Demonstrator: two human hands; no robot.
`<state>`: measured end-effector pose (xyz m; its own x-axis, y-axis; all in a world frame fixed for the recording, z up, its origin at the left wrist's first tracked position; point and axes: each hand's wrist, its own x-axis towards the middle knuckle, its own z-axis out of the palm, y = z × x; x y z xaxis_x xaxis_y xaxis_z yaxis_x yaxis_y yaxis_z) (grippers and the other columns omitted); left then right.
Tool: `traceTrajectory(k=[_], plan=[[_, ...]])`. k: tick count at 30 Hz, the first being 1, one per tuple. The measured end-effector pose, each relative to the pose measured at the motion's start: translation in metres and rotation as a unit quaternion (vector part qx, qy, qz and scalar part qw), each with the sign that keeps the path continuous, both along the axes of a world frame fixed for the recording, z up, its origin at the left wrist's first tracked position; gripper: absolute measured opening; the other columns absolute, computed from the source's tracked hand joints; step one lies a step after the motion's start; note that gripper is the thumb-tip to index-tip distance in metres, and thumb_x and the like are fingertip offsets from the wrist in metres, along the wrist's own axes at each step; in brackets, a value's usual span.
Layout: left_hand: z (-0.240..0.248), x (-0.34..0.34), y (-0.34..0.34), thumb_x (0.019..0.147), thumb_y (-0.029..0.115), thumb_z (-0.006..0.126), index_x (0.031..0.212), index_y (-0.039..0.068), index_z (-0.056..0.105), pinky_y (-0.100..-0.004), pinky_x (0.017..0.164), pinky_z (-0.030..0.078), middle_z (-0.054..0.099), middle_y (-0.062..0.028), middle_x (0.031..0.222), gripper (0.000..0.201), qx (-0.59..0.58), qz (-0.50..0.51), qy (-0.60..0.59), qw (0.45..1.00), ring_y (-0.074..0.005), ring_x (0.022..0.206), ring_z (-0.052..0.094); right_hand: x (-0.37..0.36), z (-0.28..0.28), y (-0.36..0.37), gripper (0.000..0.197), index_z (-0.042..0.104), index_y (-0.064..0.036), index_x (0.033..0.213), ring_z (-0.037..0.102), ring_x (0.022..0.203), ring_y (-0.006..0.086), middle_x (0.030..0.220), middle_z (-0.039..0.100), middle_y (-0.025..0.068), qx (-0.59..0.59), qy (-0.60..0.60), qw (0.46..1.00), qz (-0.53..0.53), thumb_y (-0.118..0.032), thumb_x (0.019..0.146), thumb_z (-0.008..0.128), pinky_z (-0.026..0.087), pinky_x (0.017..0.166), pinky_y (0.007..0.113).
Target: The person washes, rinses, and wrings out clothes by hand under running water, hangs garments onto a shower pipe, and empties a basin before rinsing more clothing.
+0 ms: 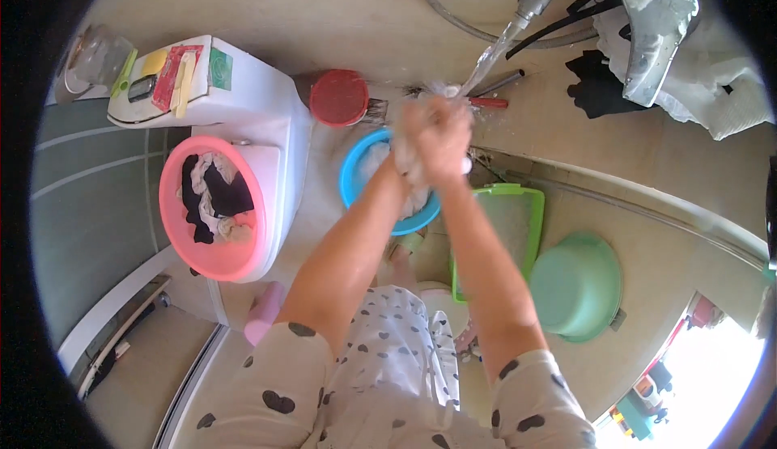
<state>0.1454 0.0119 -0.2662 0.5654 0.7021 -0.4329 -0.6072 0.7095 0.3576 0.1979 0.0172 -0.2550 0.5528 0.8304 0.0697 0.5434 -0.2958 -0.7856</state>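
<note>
Pressed together in front of me, my left hand (414,125) and my right hand (447,143) are closed around a wet whitish cloth (411,167). Motion blurs the fingers, and much of the cloth is hidden inside the grip. Part of it hangs below the hands over a blue basin (349,175). Water (488,64) streams from a hand shower head (534,2) onto or just behind my hands. More pale wet fabric (373,160) lies in the blue basin.
A pink basin (168,214) of dark and light clothes rests on the toilet (275,182) at left. A red-lidded tub (339,98) stands behind. To the right are a green-rimmed tray (537,214) and a pale green basin (576,287). White fabric (720,93) hangs at upper right.
</note>
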Motion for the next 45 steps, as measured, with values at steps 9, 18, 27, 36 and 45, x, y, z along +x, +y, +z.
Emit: traceTrajectory(k=[9, 18, 27, 36, 45], plan=[[0.007, -0.038, 0.004, 0.083, 0.056, 0.043, 0.125, 0.007, 0.04, -0.0374, 0.094, 0.034, 0.05, -0.0069, 0.12, 0.065, -0.031, -0.054, 0.161, 0.985, -0.0217, 0.109, 0.048, 0.056, -0.034, 0.043, 0.028, 0.063, -0.001, 0.07, 0.059, 0.062, 0.0297, 0.064, 0.06, 0.0178, -0.157, 0.11, 0.981, 0.026, -0.029, 0.069, 0.061, 0.049, 0.062, 0.038], [-0.001, -0.053, 0.002, 0.076, 0.019, 0.067, 0.121, 0.003, 0.042, -0.033, 0.091, 0.04, 0.052, -0.0075, 0.115, 0.054, 0.068, 0.03, 0.233, 0.97, -0.0185, 0.103, 0.052, 0.055, 0.006, 0.017, 0.076, 0.041, 0.0026, 0.123, 0.048, 0.108, 0.02, 0.117, 0.051, 0.0149, -0.205, 0.496, 0.797, 0.276, -0.044, 0.071, 0.069, 0.038, 0.093, 0.03], [0.061, -0.038, -0.005, 0.09, 0.032, 0.045, 0.124, 0.001, 0.039, -0.0485, 0.101, 0.029, 0.042, -0.0161, 0.128, 0.046, 0.016, 0.148, 0.024, 0.989, -0.0316, 0.12, 0.039, 0.07, -0.006, -0.016, 0.122, 0.012, -0.0026, 0.138, 0.031, 0.125, 0.0269, 0.136, 0.032, 0.0169, -0.081, 0.421, 0.836, 0.342, -0.025, 0.043, 0.084, 0.025, 0.104, 0.034], [0.074, -0.053, 0.017, 0.088, 0.023, 0.047, 0.126, 0.0, 0.037, -0.0507, 0.103, 0.024, 0.039, -0.0169, 0.131, 0.046, 0.061, 0.13, 0.037, 0.989, -0.0321, 0.123, 0.034, 0.056, -0.03, -0.016, 0.032, 0.05, 0.0013, 0.112, 0.055, 0.097, 0.0238, 0.108, 0.055, 0.0108, -0.213, 0.661, 0.719, 0.03, -0.015, 0.085, 0.043, 0.044, 0.087, 0.039], [0.024, -0.053, 0.008, 0.086, 0.046, 0.045, 0.127, 0.004, 0.038, -0.0447, 0.103, 0.027, 0.042, -0.0138, 0.129, 0.059, 0.063, 0.111, 0.023, 0.992, -0.0301, 0.12, 0.038, 0.05, 0.047, -0.012, 0.032, 0.054, 0.0038, 0.097, 0.058, 0.087, 0.0296, 0.095, 0.057, 0.0211, -0.135, 0.277, 0.908, 0.284, -0.014, 0.07, 0.057, 0.045, 0.08, 0.038]])
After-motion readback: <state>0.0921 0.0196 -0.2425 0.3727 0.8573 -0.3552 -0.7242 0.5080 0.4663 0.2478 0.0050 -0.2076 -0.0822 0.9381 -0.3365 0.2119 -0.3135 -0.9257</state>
